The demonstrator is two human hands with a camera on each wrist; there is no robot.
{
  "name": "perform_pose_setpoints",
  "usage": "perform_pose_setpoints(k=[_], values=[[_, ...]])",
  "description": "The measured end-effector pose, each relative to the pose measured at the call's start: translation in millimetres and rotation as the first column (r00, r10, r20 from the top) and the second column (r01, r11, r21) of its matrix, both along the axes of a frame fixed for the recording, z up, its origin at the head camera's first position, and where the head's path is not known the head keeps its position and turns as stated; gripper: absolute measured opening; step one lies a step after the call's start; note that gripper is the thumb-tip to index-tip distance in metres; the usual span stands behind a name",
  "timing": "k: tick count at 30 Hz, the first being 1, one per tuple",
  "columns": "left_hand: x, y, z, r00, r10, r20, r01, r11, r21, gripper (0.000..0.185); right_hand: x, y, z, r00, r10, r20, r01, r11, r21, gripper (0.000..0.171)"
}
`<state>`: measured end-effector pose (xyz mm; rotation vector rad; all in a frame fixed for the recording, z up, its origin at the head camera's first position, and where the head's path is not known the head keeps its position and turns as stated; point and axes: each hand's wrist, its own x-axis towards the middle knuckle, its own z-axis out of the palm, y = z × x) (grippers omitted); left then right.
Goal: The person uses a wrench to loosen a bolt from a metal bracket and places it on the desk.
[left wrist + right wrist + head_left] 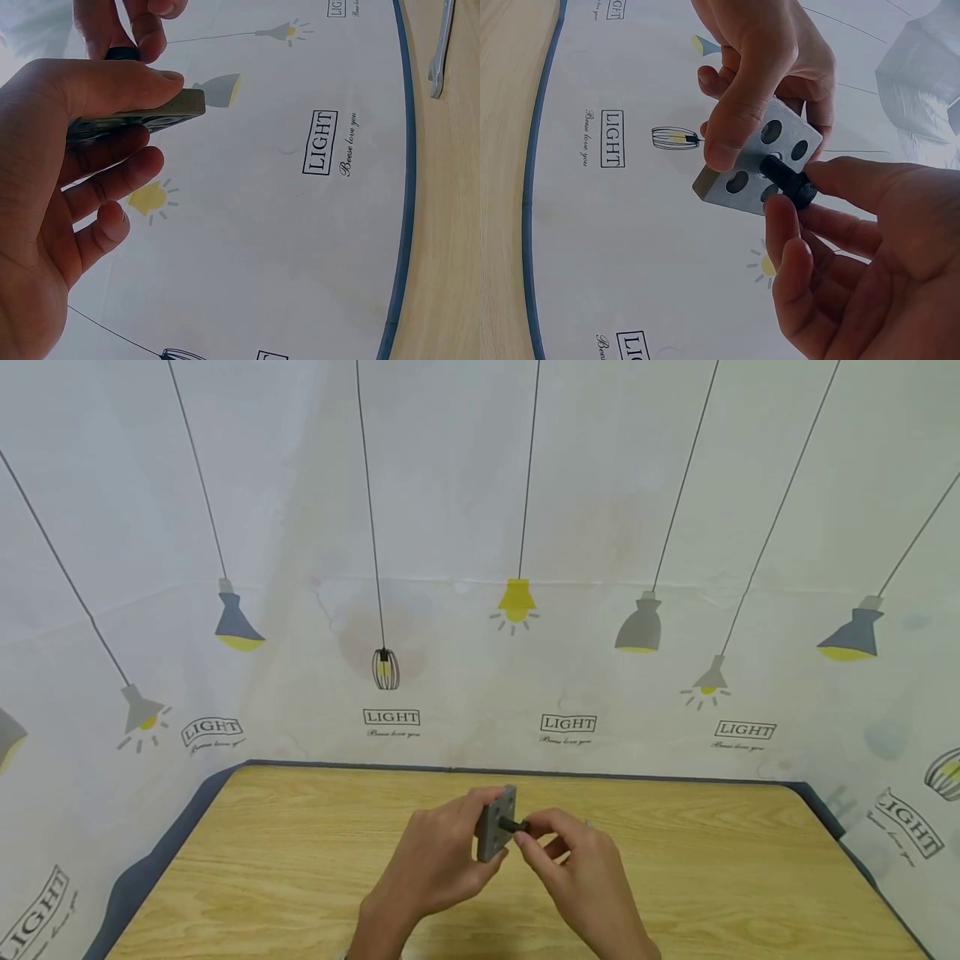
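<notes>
**Inspector A:** Starting at the left. The left hand (438, 860) is holding a square grey metal plate (496, 833) upright above the wooden table (300, 860), thumb curled over one edge and fingers curling behind the other. The right wrist view is showing round holes drilled through the plate's face.

**Inspector B:** Confirmed. The left wrist view is showing that plate edge-on, with the thumb (112, 86) pressing along its upper face.

**Inspector A:** Moving right. A black bolt (787, 180) is sitting in the plate's centre hole, sticking out toward the right hand (581, 868). That hand's thumb and forefinger are pinching the bolt's head; its remaining fingers are lying loosely curled.

**Inspector B:** Noted. Further right, a spanner (440, 49) is lying flat on the table, well apart from both hands. A cloth (480, 610) printed with lamps is covering the walls behind.
</notes>
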<state>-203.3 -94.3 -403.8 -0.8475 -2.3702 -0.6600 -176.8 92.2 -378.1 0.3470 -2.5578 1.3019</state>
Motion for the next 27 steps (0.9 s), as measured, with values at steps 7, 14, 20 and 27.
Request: perform_pose_setpoints(k=[7, 14, 20, 27], values=[[-0.4, -0.3, -0.7, 1.0, -0.003, -0.009, 0.003, 1.0, 0.007, 0.071, -0.4, 0.0, -0.1, 1.0, 0.005, -0.011, -0.005, 1.0, 0.005, 0.008], [-0.1, 0.0, -0.5, 1.0, 0.001, -0.005, -0.001, 1.0, 0.001, 0.071, 0.3, -0.1, 0.8, 1.0, 0.002, -0.012, -0.002, 1.0, 0.012, 0.011], [-0.3, 0.2, -0.5, 1.0, 0.002, -0.005, -0.002, 1.0, 0.003, 0.071, 1.0, -0.2, 1.1, 1.0, -0.002, -0.025, 0.002, 1.0, 0.018, 0.014], [-0.5, -0.4, -1.0, 1.0, -0.002, -0.023, 0.003, 1.0, 0.006, 0.071, 0.6, 0.1, 0.5, 0.999, -0.005, -0.05, 0.006, 1.0, 0.028, 0.017]])
